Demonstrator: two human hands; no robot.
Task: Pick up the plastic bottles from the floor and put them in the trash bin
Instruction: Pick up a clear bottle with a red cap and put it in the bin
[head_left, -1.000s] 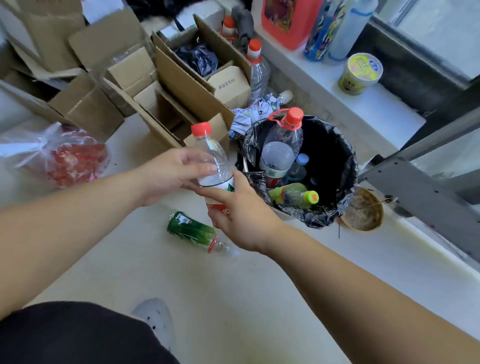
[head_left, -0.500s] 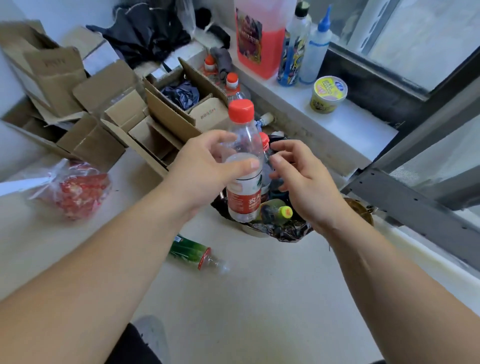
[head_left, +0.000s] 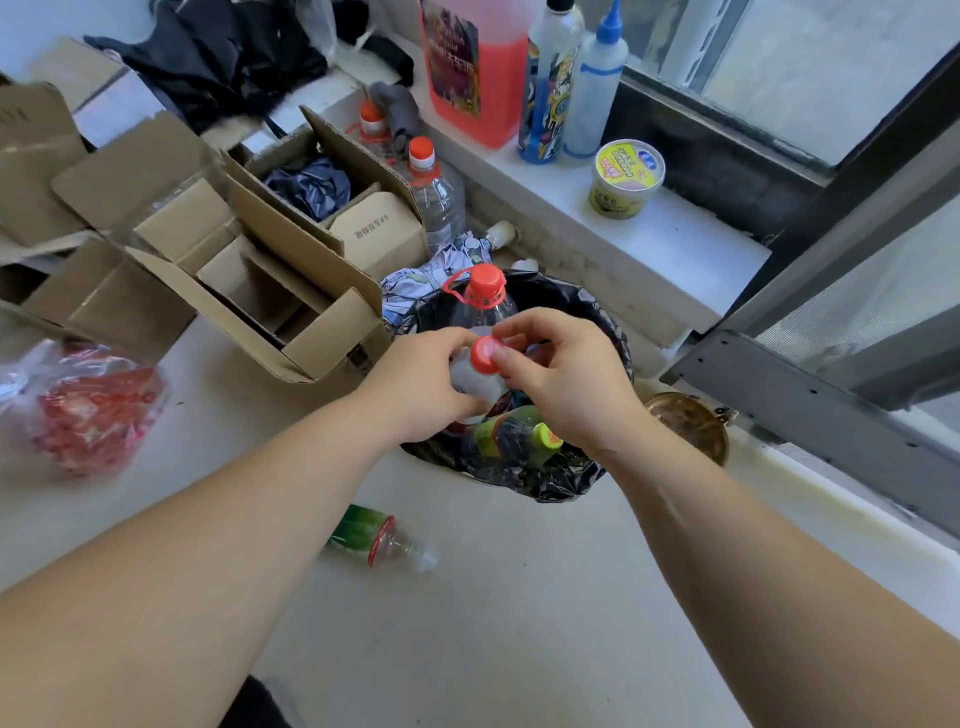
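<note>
Over the trash bin (head_left: 613, 332), your left hand (head_left: 415, 384) wraps the water bottle (head_left: 475, 376) upright, steadying it, while your right hand (head_left: 566, 379) pinches its red cap (head_left: 484, 354), seemingly to twist it. Down on the floor (head_left: 519, 623), a green-labelled bottle (head_left: 379, 538) lies waiting.

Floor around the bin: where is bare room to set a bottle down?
Bare floor lies between the forearms, near side of the trash bin, past the green-label bottle. Crowded: cardboard boxes left of the bin, red bag far left.
</note>
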